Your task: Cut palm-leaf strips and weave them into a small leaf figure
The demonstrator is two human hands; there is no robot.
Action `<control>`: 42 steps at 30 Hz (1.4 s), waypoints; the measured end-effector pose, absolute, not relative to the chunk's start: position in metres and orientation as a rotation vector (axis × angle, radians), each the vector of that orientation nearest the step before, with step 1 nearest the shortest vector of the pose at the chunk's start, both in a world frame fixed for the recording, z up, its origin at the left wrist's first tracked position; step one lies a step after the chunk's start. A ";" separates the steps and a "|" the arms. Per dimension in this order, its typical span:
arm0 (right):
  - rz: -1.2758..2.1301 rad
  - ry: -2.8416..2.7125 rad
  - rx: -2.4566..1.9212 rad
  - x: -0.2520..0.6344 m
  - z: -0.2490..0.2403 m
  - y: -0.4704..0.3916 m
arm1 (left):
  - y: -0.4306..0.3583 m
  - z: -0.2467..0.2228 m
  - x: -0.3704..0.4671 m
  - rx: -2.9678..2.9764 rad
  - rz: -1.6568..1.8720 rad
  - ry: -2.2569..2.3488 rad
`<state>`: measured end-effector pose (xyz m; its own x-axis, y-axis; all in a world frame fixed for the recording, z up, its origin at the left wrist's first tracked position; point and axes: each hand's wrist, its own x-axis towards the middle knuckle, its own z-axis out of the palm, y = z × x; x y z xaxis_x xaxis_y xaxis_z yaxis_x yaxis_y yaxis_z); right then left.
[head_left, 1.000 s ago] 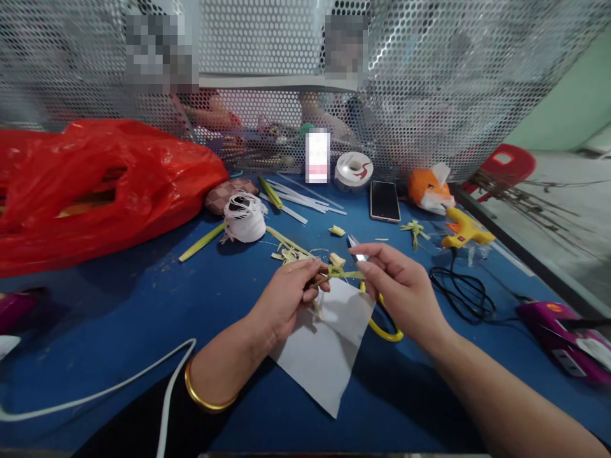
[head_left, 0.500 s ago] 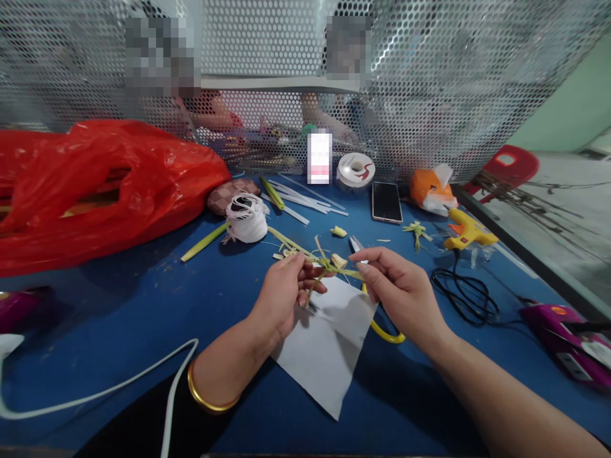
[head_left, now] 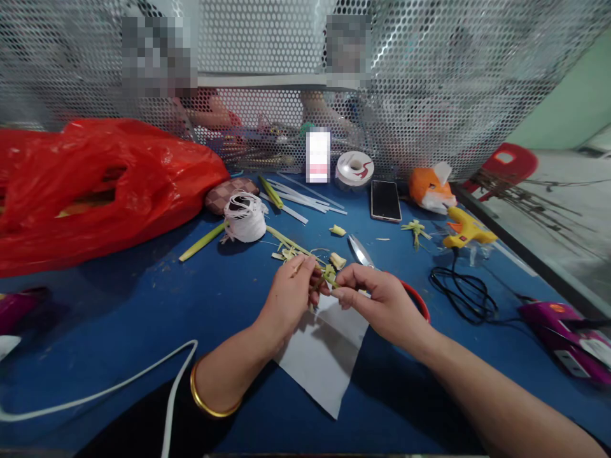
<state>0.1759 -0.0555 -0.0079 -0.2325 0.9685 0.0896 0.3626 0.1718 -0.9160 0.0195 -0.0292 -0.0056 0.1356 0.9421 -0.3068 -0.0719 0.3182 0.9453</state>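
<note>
My left hand (head_left: 290, 294) is closed with thumb and fingers around a small knotted piece of green leaf strips (head_left: 329, 274). On its other side, my right hand (head_left: 379, 298) pinches a strip of the same piece between thumb and forefinger. Both hands are close together over a white sheet of paper (head_left: 324, 366). Just beyond the fingers lies a pale yellow stub (head_left: 337, 260). Scissors (head_left: 361, 251) lie partly under my right hand, blades pointing away, a red handle showing beside the wrist. Pale leaf scraps (head_left: 285, 254) lie beyond my left hand.
A ball of white cord (head_left: 245, 219) and a red plastic bag (head_left: 143, 184) are at left. A phone (head_left: 386, 200), tape roll (head_left: 354, 168), star-shaped leaf piece (head_left: 416, 231) and yellow glue gun (head_left: 468, 230) lie at back right. Perforated metal mesh (head_left: 267, 38) stands behind.
My right hand has moved left, closer to my left hand, with the leaf piece between them. Beside it, the scissors now show more blade and a red handle instead of the yellow one.
</note>
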 end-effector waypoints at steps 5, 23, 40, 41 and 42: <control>1.230 -1.607 -1.231 0.174 -0.009 -0.056 | -0.029 -0.005 0.020 0.993 0.964 1.197; 1.316 -1.490 -1.211 0.182 0.002 -0.054 | -0.028 0.000 0.017 0.951 1.060 1.201; 1.424 -1.246 -1.241 0.174 -0.006 -0.050 | -0.029 -0.004 0.019 0.891 1.024 1.208; 1.433 -1.178 -1.233 0.173 -0.008 -0.050 | -0.030 -0.005 0.019 0.908 1.006 1.202; 1.447 -1.117 -1.226 0.172 -0.010 -0.050 | -0.030 -0.005 0.020 0.926 0.992 1.195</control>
